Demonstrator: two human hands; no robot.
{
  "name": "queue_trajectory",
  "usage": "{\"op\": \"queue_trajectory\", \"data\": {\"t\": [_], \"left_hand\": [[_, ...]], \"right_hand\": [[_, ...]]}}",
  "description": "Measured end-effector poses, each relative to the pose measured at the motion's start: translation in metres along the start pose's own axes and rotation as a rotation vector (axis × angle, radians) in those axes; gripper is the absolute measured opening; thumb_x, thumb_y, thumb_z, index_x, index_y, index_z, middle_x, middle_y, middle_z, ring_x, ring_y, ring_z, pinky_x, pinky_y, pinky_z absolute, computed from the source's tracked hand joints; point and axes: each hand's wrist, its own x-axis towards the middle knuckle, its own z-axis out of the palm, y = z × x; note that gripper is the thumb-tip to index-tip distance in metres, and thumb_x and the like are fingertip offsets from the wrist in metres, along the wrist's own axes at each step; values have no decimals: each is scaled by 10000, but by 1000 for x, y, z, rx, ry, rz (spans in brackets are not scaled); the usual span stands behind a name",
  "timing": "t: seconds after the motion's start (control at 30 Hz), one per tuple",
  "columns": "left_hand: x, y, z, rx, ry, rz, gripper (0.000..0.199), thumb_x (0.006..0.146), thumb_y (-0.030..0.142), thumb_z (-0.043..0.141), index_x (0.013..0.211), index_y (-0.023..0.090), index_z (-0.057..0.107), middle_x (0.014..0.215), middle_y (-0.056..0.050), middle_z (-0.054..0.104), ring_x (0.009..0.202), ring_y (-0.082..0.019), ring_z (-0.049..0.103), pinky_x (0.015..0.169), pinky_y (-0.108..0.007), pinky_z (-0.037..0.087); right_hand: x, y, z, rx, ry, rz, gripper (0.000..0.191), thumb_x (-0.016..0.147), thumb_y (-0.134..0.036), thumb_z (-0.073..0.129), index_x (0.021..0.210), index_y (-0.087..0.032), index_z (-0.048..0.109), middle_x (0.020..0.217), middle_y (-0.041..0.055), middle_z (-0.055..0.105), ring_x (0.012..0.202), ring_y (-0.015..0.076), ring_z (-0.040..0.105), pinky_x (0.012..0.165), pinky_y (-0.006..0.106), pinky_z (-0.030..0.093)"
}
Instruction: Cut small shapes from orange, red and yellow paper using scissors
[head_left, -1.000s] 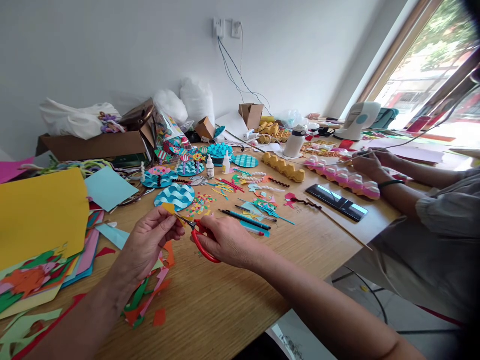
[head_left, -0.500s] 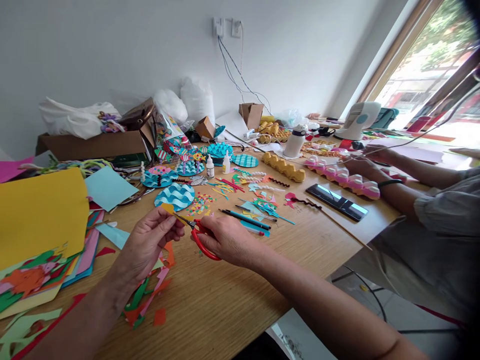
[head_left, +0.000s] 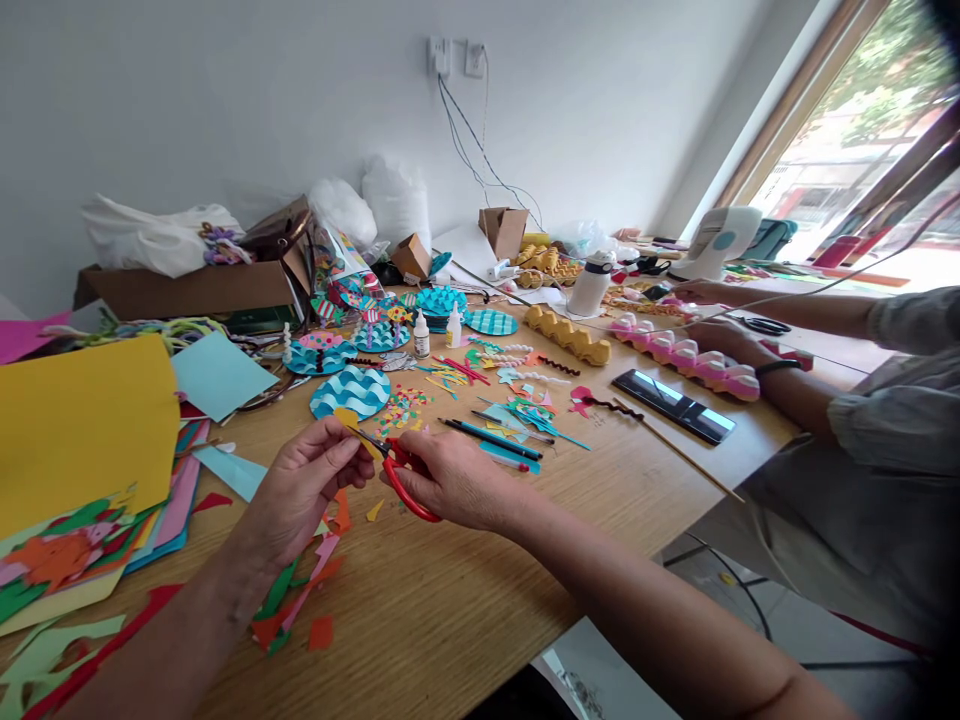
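Between its thumb and fingers, my left hand (head_left: pixel 311 480) pinches a small piece of yellow paper (head_left: pixel 346 417). My right hand (head_left: pixel 457 478) is closed on the handles of red-handled scissors (head_left: pixel 409 492), whose blades point left and meet the paper's edge. A small yellow scrap (head_left: pixel 374 511) lies on the wooden table (head_left: pixel 450 610) below the scissors. Orange, green and pink paper scraps (head_left: pixel 322 565) lie beneath my left hand. Just beyond it sits a blue disc with wavy strips (head_left: pixel 350 392).
Coloured sheets (head_left: pixel 82 430) fill the left side. Pens (head_left: pixel 491 440), glue bottles (head_left: pixel 421 335) and yellow egg-carton strips (head_left: pixel 566 335) lie farther back. A phone (head_left: pixel 673 405) and a stick (head_left: pixel 694 460) lie at right, near another person's arms (head_left: pixel 802 385).
A yellow scrap has appeared on the table below the scissors. The yellow piece in my left hand has shifted slightly right. The other person's far arm has reached farther back.
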Motion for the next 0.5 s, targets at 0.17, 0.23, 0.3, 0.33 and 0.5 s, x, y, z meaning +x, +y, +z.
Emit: {"op": "queue_trajectory", "data": {"t": [0.17, 0.23, 0.3, 0.33, 0.5], "left_hand": [[0, 0, 1, 0, -6, 5, 156, 624, 279, 795, 661, 183, 678, 620, -1, 690, 555, -114, 619, 564, -213, 510], [0, 0, 1, -5, -5, 4, 145, 628, 270, 792, 660, 185, 678, 612, 3, 683, 547, -111, 614, 553, -208, 504], [0, 0, 1, -10, -8, 0, 140, 634, 268, 788, 660, 187, 677, 619, 5, 685, 552, -111, 617, 560, -208, 507], [0, 0, 1, -10, -13, -2, 140, 635, 268, 788, 661, 188, 675, 624, 5, 687, 557, -111, 620, 567, -210, 511], [3, 5, -3, -16, 14, 28, 168, 637, 284, 789, 711, 198, 665, 634, 12, 688, 578, -121, 631, 573, -214, 522]], "right_hand": [[2, -2, -2, 9, -1, 3, 189, 913, -311, 498, 832, -156, 571, 677, -7, 520, 584, 100, 379, 544, 233, 236], [2, -2, -2, 8, 3, -2, 190, 912, -309, 500, 822, -156, 569, 668, -11, 513, 579, 97, 376, 540, 232, 232], [2, -1, -1, 5, 11, -2, 189, 912, -307, 500, 820, -158, 570, 658, -14, 510, 567, 94, 372, 535, 233, 224], [2, 0, 0, 2, 15, 1, 189, 912, -308, 499, 822, -159, 572, 655, -14, 512, 562, 94, 371, 532, 233, 221], [2, 1, 3, -31, 28, 25, 216, 913, -341, 487, 838, -161, 580, 655, -3, 544, 561, 103, 392, 527, 235, 223]]}}
